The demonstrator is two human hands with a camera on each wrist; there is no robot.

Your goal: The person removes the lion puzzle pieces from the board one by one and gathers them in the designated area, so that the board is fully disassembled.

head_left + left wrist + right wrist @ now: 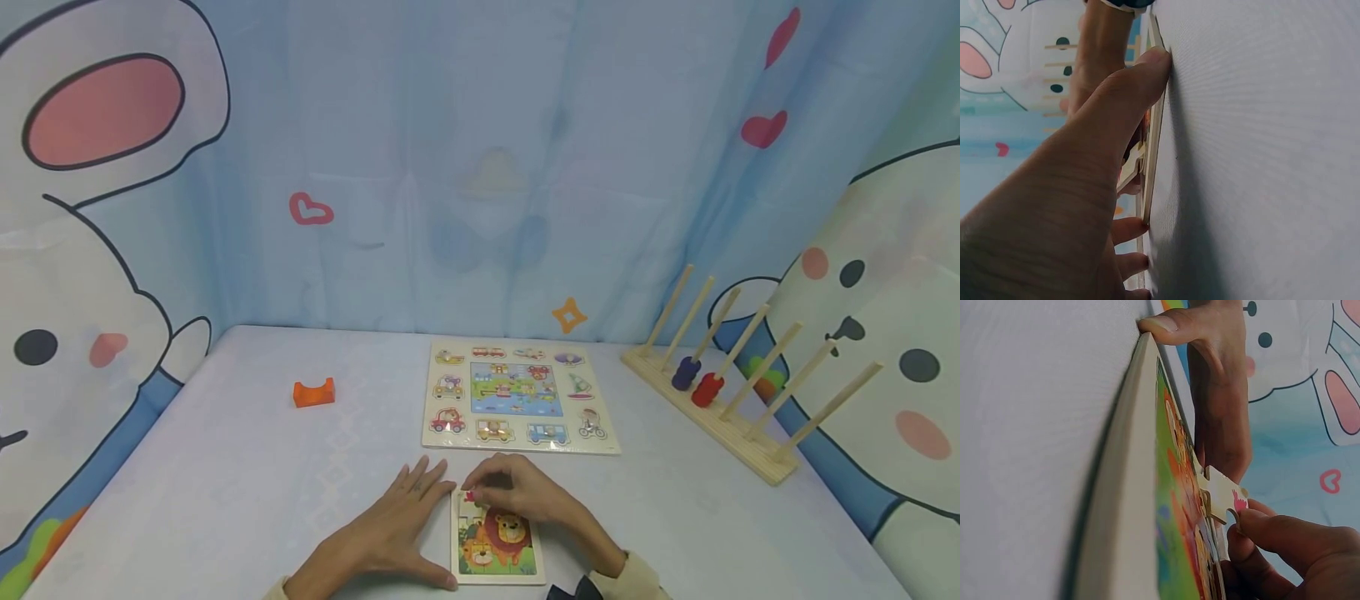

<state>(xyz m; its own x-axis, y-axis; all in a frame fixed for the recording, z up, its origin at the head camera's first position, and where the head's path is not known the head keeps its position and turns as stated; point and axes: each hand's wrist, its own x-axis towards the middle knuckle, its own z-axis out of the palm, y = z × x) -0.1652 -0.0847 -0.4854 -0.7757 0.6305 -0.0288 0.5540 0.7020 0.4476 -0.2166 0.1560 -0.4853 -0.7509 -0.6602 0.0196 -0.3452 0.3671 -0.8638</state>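
A small lion jigsaw puzzle [504, 546] in a pale wooden tray [1127, 481] lies flat at the front middle of the table. My left hand [401, 521] is spread beside it, with the thumb touching the lower left edge and fingertips near the upper left corner. At the tray's top, my right hand [525, 490] pinches a jigsaw piece [1221, 490] between thumb and fingers. In the right wrist view the piece is pale with a pink print, tilted up from the tray. The right fingers partly cover the puzzle's upper part.
Behind the puzzle lies a wooden vehicle peg board [517, 429]. A wooden rack [720, 425] with upright pegs stands at the right, carrying blue beads [686, 373] and red beads [707, 389]. An orange block [314, 393] sits at the back left. A printed curtain [420, 167] hangs behind.
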